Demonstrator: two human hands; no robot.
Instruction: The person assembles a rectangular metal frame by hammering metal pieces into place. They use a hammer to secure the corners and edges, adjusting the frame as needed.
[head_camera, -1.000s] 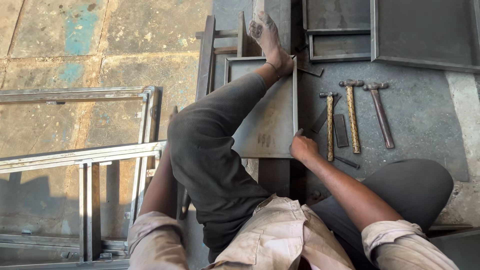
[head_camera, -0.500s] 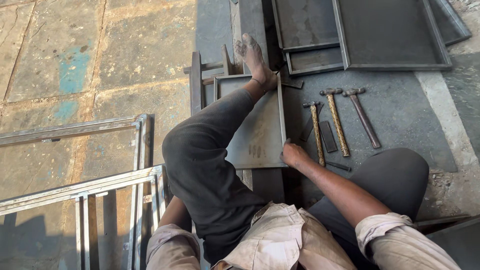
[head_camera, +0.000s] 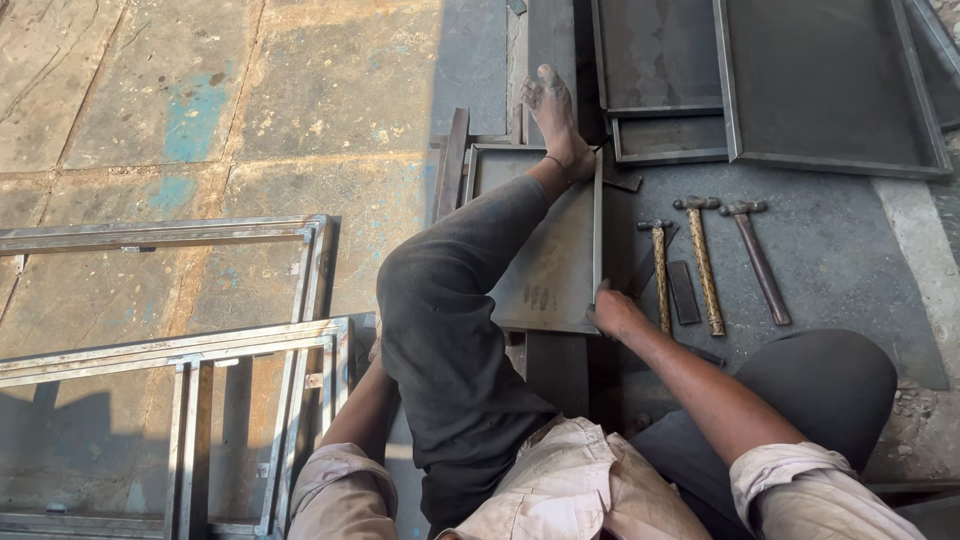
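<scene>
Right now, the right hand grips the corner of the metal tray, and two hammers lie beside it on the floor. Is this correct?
Not quite: the head view shows three hammers, not two. The right hand does grip the corner of the metal tray, with the hammers beside it on the floor.

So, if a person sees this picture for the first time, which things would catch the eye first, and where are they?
First, the bare foot at top centre, its leg stretched over a shallow metal tray on the floor. The right hand grips that tray's right edge; the left hand is hidden behind the leg. Just right of the hand lie three hammers side by side, and at the left lie metal frames on the stone floor.
</scene>
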